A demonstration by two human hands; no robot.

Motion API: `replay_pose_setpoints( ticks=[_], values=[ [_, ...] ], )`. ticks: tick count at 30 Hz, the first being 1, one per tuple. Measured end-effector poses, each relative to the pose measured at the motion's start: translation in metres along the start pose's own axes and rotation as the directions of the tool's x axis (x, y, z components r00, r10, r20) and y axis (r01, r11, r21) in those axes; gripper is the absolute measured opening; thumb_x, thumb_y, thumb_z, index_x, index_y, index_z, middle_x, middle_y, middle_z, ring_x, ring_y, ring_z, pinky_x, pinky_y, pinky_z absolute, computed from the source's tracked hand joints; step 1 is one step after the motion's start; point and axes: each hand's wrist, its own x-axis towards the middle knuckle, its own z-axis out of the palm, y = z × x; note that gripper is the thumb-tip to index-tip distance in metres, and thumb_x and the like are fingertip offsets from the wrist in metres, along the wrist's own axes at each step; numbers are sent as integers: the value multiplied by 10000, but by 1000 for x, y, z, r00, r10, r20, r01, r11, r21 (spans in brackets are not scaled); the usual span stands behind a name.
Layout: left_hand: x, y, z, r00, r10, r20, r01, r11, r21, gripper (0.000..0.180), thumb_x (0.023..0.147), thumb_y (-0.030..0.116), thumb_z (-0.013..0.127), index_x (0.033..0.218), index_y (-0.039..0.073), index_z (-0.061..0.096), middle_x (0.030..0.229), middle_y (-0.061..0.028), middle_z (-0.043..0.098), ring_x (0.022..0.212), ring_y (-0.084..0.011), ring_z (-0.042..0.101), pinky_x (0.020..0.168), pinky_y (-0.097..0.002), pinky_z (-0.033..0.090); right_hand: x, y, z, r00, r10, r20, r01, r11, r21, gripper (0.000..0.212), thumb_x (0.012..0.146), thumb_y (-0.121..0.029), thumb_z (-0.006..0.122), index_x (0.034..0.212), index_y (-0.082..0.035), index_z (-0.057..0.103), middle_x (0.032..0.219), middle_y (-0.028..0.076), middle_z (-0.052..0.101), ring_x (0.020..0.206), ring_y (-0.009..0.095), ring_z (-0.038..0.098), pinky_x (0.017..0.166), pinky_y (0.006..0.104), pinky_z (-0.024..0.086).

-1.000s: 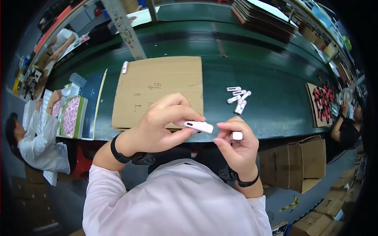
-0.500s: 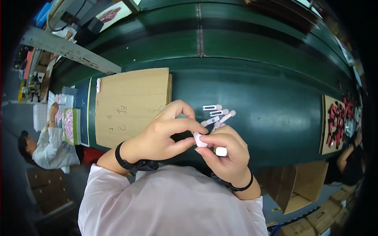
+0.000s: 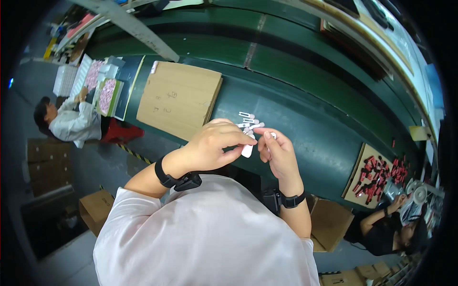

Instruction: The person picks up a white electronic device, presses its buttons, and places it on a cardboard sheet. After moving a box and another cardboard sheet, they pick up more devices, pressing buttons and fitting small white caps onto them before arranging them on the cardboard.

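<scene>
I find the left hand (image 3: 212,145) pinching a white piece (image 3: 246,151) near the worktop (image 3: 324,138)'s edge; the right hand (image 3: 284,155), just apart, curls round a half-hidden white part (image 3: 273,136). Judged step: in-hand handling; next calls for steady grip.

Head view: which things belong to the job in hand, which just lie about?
Likely the job's:
left hand: white piece
right hand: white item
loose white pieces

Likely just lying about:
cardboard
open carton
red-black parts
</scene>
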Motion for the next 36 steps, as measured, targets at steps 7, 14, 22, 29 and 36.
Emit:
replay_pose_setpoints(
  ticks=[7, 14, 22, 29, 36],
  values=[
    [-34, 11, -18, 993, 97, -60, -86, 983, 162, 311, 682, -6, 692, 972, 105, 682, 817, -26, 631, 758, -227, 611, 705, -351, 483, -1, -9, 39, 991, 74, 114, -62, 993, -105, 183, 920, -137, 587, 1036, 5, 589, 775, 13, 576, 549, 46, 425, 480, 197, 356],
    [-76, -22, -76, 999, -22, -43, 32, 971, 238, 319, 729, 28, 674, 1036, 116, 656, 928, -48, 626, 832, -246, 609, 724, -350, 491, 54, 7, 97, 991, 51, 120, -8, 941, -339, 160, 892, -100, 618, 1024, -13, 590, 784, 7, 583, 567, 42, 457, 484, 190, 358],
    [-168, -181, -192, 862, -427, -274, 471, 874, 120, 379, 781, 69, 667, 1151, 73, 586, 1018, -114, 612, 954, -269, 605, 832, -360, 487, 183, 53, 191, 985, -151, 80, 164, 704, -691, 160, 877, -127, 642, 996, -29, 600, 793, -15, 591, 628, 48, 495, 555, 199, 405],
    [-227, -333, -243, 688, -659, -304, 720, 674, 166, 653, 727, 213, 738, 1279, -3, 463, 1199, -230, 544, 1101, -374, 537, 945, -424, 441, 322, 101, 248, 968, -227, 110, 210, 487, -848, 174, 851, -151, 666, 955, -23, 611, 778, 44, 616, 721, 129, 575, 669, 264, 466],
    [-218, -376, -226, 635, -772, -29, 772, 635, -25, 987, 681, 306, 800, 1392, -95, 246, 1303, -322, 441, 1212, -435, 440, 1030, -423, 373, 422, 139, 255, 952, -302, -51, 50, 317, -947, 216, 819, -208, 669, 935, -30, 632, 837, 167, 661, 789, 307, 646, 706, 383, 503]
  ],
)
